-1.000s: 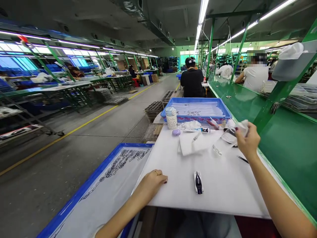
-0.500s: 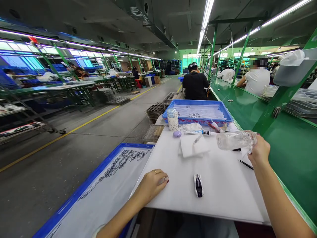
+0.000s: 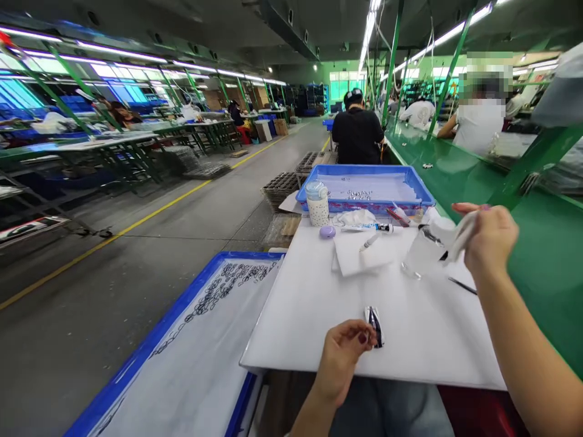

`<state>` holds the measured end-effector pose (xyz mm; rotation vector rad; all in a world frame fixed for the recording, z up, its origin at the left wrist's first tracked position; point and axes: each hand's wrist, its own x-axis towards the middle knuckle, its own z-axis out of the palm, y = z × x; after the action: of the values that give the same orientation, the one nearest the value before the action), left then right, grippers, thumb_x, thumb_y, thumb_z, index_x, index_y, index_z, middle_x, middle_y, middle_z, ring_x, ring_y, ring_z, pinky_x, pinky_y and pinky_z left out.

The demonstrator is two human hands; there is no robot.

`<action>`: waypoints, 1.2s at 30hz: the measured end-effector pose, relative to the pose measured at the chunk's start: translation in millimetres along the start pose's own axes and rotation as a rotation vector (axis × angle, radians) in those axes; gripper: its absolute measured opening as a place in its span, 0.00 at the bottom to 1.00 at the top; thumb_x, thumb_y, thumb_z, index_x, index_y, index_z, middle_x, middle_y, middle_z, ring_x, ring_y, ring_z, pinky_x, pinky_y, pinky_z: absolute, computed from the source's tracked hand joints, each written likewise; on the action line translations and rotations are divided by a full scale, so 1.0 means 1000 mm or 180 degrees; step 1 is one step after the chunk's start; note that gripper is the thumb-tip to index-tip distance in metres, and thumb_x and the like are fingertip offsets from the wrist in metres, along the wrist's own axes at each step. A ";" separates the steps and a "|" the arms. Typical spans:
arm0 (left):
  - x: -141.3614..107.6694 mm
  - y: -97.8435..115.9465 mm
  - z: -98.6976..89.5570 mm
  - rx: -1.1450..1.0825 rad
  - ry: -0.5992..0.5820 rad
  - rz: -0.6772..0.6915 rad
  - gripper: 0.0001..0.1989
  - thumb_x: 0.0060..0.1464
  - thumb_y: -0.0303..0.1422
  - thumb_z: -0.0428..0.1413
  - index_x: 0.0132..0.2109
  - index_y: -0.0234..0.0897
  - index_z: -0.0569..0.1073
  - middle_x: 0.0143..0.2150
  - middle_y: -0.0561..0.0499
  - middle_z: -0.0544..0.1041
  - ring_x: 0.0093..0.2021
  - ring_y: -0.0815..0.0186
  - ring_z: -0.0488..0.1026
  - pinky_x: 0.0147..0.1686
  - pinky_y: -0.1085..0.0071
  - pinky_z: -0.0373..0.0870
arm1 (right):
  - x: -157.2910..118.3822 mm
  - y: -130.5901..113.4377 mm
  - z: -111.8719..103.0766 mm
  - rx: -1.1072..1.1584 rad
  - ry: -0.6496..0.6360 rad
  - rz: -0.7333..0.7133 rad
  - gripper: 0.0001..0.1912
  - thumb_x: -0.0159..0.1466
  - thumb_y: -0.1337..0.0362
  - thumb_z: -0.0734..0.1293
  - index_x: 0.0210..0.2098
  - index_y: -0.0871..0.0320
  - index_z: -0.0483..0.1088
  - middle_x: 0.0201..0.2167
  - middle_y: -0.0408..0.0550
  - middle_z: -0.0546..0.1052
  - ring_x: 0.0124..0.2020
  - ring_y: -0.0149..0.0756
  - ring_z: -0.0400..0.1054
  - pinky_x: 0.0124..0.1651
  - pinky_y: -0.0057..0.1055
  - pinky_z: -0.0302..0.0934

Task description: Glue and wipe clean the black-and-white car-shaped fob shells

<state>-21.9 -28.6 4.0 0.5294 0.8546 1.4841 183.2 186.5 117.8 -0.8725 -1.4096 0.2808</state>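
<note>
A small black and white toy car lies near the front of the white table. My left hand is at its left side, fingers curled and overlapping its edge; whether they grip it is unclear. My right hand is raised at the right, closed on a white cloth. Just left of that hand a clear bottle stands tilted on the table, apart from the fingers. A white pad with a small tube on it lies behind the car.
Behind the pad are a dotted cup, a purple case and a blue tray. Another blue tray with black rings is at the left. A green conveyor runs along the right. Co-workers sit farther ahead.
My left hand has moved right to the toy car. The bottle my right hand held sideways is now on the table, and the hand holds the cloth. The view has shifted slightly.
</note>
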 end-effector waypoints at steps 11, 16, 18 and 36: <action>0.005 -0.001 -0.005 -0.0679 0.0102 -0.0364 0.18 0.37 0.41 0.75 0.32 0.35 0.82 0.28 0.50 0.80 0.28 0.71 0.77 0.31 0.77 0.74 | -0.175 -0.076 0.006 0.0193 -0.1920 -0.0485 0.07 0.65 0.74 0.65 0.38 0.58 0.74 0.27 0.44 0.76 0.25 0.27 0.71 0.26 0.21 0.64; 0.005 -0.001 -0.001 -0.0604 0.0267 -0.0249 0.16 0.35 0.40 0.75 0.30 0.37 0.82 0.26 0.53 0.79 0.26 0.73 0.74 0.30 0.78 0.74 | -0.179 -0.074 0.012 -0.0097 -0.1778 -0.1194 0.09 0.63 0.73 0.65 0.40 0.58 0.75 0.34 0.49 0.75 0.25 0.27 0.69 0.25 0.24 0.65; 0.005 -0.001 0.001 -0.0563 0.0327 -0.0256 0.16 0.34 0.40 0.76 0.29 0.37 0.82 0.27 0.53 0.80 0.26 0.74 0.74 0.30 0.78 0.74 | -0.173 -0.076 0.007 -0.0265 -0.1941 -0.1426 0.08 0.62 0.72 0.65 0.39 0.58 0.74 0.33 0.48 0.74 0.23 0.27 0.67 0.23 0.25 0.63; 0.002 0.008 -0.006 0.2667 0.0411 0.1309 0.06 0.51 0.29 0.66 0.39 0.38 0.83 0.34 0.48 0.83 0.32 0.66 0.78 0.37 0.71 0.77 | -0.163 -0.058 -0.030 -0.0485 -0.1609 0.0234 0.05 0.65 0.70 0.68 0.39 0.55 0.75 0.33 0.46 0.76 0.32 0.31 0.71 0.32 0.29 0.64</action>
<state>-31.2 -27.0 6.0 1.2957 1.5462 1.4879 161.8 31.2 39.1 -1.0240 -1.8870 0.4782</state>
